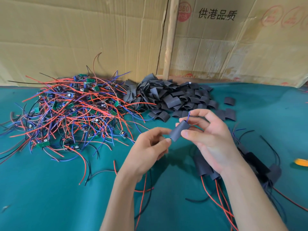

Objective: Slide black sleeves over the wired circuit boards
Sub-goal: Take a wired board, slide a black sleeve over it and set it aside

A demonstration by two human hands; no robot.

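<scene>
While the sleeve rides mid-air: both hands are on one black sleeve (180, 132), held up between them over the green cloth (50, 189).
Right hand: right hand (210, 130) has thumb and fingers curled round the sleeve's upper half, clamped on it; a blue wire tip (188, 117) pokes out of the top by its fingertips.
Left hand: left hand (150, 147) pinches at the sleeve's lower mouth, fingertips closed on what looks like a wire end; the board itself is hidden, presumably inside.
Doing it well: I'd hold the sleeve steady with the right and draw the wires straight through with the left, so the board sits centred and nothing snags on the rim.
Count, sleeves: one in hand; spare sleeves (170, 97) heaped just beyond the fingertips, too many to count.
Count, boards: tangled pile of wired boards (70, 114) out past the left hand, uncountable.
Count, finished: several sleeved boards (205, 167) lie under the right wrist; exact number unclear.
</scene>
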